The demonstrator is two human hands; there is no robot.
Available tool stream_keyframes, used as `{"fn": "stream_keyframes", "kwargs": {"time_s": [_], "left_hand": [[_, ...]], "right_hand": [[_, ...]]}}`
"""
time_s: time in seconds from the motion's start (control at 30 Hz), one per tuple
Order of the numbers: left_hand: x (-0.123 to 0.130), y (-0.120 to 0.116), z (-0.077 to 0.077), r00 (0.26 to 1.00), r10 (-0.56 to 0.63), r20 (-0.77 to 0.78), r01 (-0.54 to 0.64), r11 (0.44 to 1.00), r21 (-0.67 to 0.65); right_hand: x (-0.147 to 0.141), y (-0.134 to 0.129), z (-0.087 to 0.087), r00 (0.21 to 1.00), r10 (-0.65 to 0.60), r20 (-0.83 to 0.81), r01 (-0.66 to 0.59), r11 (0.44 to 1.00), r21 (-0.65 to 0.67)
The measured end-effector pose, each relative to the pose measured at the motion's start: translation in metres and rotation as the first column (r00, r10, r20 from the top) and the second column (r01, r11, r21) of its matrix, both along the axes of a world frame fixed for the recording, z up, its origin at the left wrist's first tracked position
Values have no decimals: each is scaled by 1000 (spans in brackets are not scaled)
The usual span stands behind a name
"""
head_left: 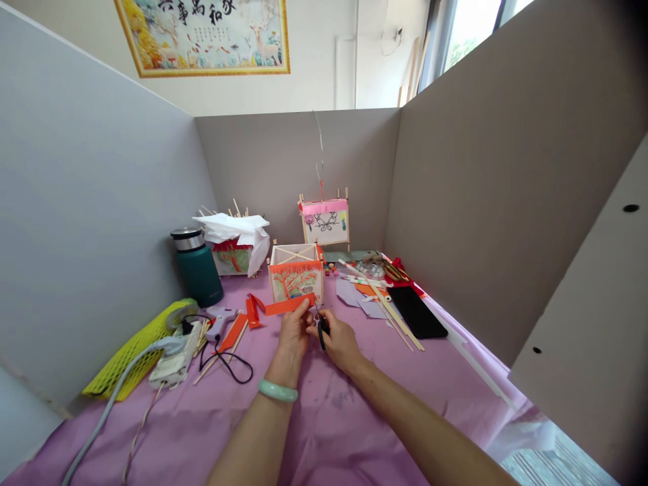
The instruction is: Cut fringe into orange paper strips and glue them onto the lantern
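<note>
One orange-red strip (283, 306), at frame centre, is pinched near its right end by the left hand (295, 332), presumably to steady it for the black-handled scissors (323, 325) gripped in the right hand (341, 342); a painted box (296, 277) stands behind.

The paper strip (284, 306) I held was plain orange-red; the scissors (322, 329) I gripped were black-handled. My bangle (277, 391) was pale green. I recorded the near box (296, 281) as white, orange-fringed, with an orange tree pattern; the rear frame (327, 221) as pink above white, with black linework; the bottle (197, 273), teal and silver; the netting (144, 345), yellow; the tablecloth (344, 432), pinkish purple.
</note>
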State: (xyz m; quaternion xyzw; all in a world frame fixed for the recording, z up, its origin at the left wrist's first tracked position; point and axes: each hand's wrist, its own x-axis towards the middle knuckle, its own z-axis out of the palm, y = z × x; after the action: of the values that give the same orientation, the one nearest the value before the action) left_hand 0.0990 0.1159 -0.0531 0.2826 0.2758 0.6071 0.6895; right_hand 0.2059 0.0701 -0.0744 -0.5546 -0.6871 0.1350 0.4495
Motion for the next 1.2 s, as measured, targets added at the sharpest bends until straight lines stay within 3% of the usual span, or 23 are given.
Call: {"fn": "stream_keyframes", "kwargs": {"time_s": [1.2], "left_hand": [[-3,-1,3,998,48,26,-49,999,22]], "right_hand": [[-1,-2,2,998,10,66,-9,1000,-11]]}}
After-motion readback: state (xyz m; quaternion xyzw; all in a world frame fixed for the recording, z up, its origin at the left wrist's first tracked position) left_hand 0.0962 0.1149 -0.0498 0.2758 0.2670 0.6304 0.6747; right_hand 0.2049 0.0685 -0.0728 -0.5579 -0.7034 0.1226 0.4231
